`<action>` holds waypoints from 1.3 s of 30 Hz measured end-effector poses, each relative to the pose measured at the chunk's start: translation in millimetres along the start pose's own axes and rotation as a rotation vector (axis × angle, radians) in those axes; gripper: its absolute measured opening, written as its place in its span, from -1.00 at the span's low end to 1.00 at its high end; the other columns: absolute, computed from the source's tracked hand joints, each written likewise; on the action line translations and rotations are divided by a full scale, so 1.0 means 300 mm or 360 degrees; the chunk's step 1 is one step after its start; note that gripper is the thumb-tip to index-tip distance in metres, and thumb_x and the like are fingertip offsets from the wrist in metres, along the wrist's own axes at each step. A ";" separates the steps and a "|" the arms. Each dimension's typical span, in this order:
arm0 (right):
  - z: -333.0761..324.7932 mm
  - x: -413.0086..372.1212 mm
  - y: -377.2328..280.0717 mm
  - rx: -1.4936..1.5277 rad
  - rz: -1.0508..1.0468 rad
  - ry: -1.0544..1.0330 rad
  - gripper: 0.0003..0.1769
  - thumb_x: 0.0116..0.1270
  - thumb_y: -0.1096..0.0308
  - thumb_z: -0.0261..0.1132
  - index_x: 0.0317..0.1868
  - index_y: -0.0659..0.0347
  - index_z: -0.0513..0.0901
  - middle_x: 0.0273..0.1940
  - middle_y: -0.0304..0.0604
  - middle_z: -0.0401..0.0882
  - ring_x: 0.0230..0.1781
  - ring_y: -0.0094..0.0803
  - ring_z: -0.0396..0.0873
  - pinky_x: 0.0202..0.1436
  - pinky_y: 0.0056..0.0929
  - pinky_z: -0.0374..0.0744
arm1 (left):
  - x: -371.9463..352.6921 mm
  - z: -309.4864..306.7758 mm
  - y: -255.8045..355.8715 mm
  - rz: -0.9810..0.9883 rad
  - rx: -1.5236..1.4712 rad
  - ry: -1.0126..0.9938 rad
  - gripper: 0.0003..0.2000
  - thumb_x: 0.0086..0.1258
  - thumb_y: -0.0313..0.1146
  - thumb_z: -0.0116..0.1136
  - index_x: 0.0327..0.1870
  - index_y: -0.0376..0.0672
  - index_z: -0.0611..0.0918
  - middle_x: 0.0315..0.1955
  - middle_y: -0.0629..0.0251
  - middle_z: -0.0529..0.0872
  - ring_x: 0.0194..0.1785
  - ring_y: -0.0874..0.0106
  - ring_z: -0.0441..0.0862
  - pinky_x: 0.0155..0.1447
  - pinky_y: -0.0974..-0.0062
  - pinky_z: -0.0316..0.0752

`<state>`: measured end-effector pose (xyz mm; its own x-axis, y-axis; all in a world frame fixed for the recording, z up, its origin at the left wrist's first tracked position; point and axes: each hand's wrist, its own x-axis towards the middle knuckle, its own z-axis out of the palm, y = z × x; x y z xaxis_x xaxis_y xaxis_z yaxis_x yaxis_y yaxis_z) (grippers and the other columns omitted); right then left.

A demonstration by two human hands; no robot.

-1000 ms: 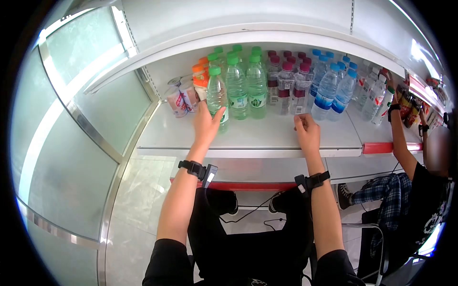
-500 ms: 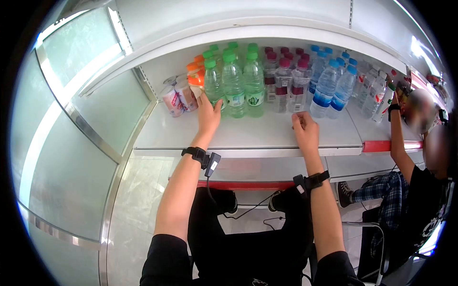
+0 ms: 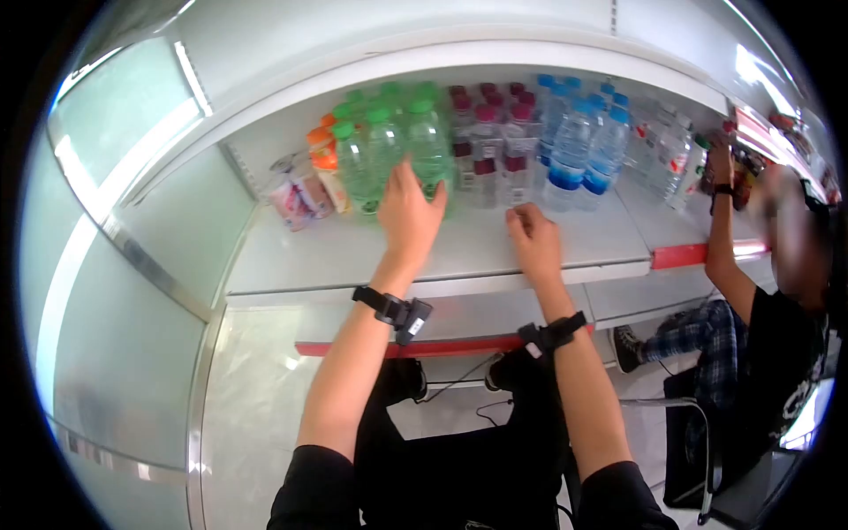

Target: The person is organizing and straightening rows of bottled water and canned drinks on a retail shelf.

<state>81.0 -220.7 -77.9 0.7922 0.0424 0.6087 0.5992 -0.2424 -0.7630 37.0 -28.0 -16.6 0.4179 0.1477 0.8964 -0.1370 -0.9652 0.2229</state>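
My left hand (image 3: 412, 219) is in front of the green-capped bottles (image 3: 386, 152), with thumb and fingers apart and nothing held. Its fingertips overlap the lower part of the front bottles. My right hand (image 3: 536, 240) is loosely curled near the shelf's front edge, with nothing showing in its fingers. Behind it stand clear bottles with dark red caps (image 3: 487, 159) and, to their right, blue-capped water bottles (image 3: 570, 159). An orange-capped bottle (image 3: 325, 163) is partly hidden left of the green ones. Pink-and-white cans (image 3: 289, 201) stand at the far left.
The white shelf (image 3: 309, 261) runs across, under an upper shelf lip (image 3: 397, 60). Frosted glass panels (image 3: 124, 309) are on the left. At right, another person (image 3: 777, 353) sits, reaching toward more bottles (image 3: 671, 163). A lower shelf with a red edge strip (image 3: 477, 345) lies below.
My left hand has moved right, from beside the leftmost green and orange-capped bottles to the front of the green row, its thumb spread. The view has shifted slightly; my right hand stays curled.
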 end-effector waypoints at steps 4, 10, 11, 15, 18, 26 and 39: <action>-0.011 -0.003 -0.024 -0.0070 0.0046 0.0013 -0.74 0.36 0.23 0.31 -0.23 0.32 0.66 -0.49 0.04 0.66 -0.52 -0.10 0.63 -0.40 -0.23 0.54 | 0.030 0.063 -0.008 -0.0393 0.0289 -0.0344 -0.36 0.29 -0.02 0.32 0.24 -0.29 0.42 -0.60 0.09 0.69 -0.49 0.07 0.71 -0.41 0.13 0.58; -0.003 -0.002 -0.033 -0.0024 0.0079 -0.0054 -0.74 0.35 0.23 0.31 -0.27 0.32 0.66 -0.45 0.06 0.68 -0.48 -0.07 0.65 -0.37 -0.19 0.56 | 0.076 0.029 0.068 -0.0340 0.0580 -0.0336 -0.35 0.27 0.09 0.33 0.14 -0.32 0.49 -0.59 0.02 0.72 -0.48 0.05 0.74 -0.38 0.11 0.62; -0.004 -0.003 -0.029 -0.0037 0.0042 -0.0060 -0.74 0.35 0.24 0.30 -0.27 0.32 0.66 -0.44 0.07 0.68 -0.47 -0.05 0.65 -0.36 -0.19 0.57 | 0.079 0.028 0.075 -0.0372 0.0655 -0.0412 -0.37 0.26 0.10 0.33 0.07 -0.33 0.54 -0.58 -0.01 0.72 -0.44 0.05 0.75 -0.35 0.11 0.63; 0.005 -0.005 -0.035 -0.0063 -0.0004 -0.0032 -0.76 0.35 0.25 0.30 -0.28 0.31 0.66 -0.42 0.08 0.69 -0.45 -0.02 0.66 -0.34 -0.18 0.58 | 0.026 0.074 0.011 -0.0362 0.0575 -0.0774 -0.42 0.25 0.15 0.32 -0.12 -0.32 0.66 -0.48 -0.06 0.75 -0.33 -0.01 0.76 -0.23 0.09 0.65; -0.003 -0.004 -0.027 -0.0052 0.0008 -0.0042 -0.77 0.35 0.26 0.29 -0.28 0.31 0.65 -0.41 0.09 0.68 -0.44 0.00 0.66 -0.34 -0.17 0.59 | -0.004 0.115 0.020 -0.0512 0.0526 -0.0579 -0.47 0.25 0.12 0.32 -0.24 -0.32 0.70 -0.44 -0.10 0.75 -0.29 -0.03 0.76 -0.16 0.05 0.64; 0.000 -0.008 -0.035 -0.0174 -0.0083 0.0051 -0.78 0.37 0.30 0.28 -0.30 0.33 0.62 -0.47 0.06 0.65 -0.50 -0.05 0.64 -0.36 -0.23 0.57 | -0.057 -0.010 -0.002 -0.0548 0.0175 -0.0503 -0.53 0.15 0.07 0.38 -0.34 -0.29 0.71 -0.46 -0.06 0.75 -0.35 -0.03 0.74 -0.24 0.10 0.62; 0.014 -0.001 -0.021 -0.0185 -0.0100 0.0080 -0.82 0.39 0.36 0.27 -0.21 0.34 0.62 -0.47 -0.03 0.65 -0.54 -0.31 0.58 -0.37 -0.39 0.54 | -0.146 -0.214 -0.285 -0.0270 0.0297 -0.0035 -0.49 0.09 -0.02 0.48 -0.13 -0.27 0.63 -0.24 -0.02 0.70 -0.08 -0.01 0.63 -0.08 0.11 0.58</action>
<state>77.6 -215.0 -74.2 0.7452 0.0134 0.6667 0.6277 -0.3514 -0.6947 -27.3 62.0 -50.4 0.4403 0.3082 0.8433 0.1040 -0.9504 0.2931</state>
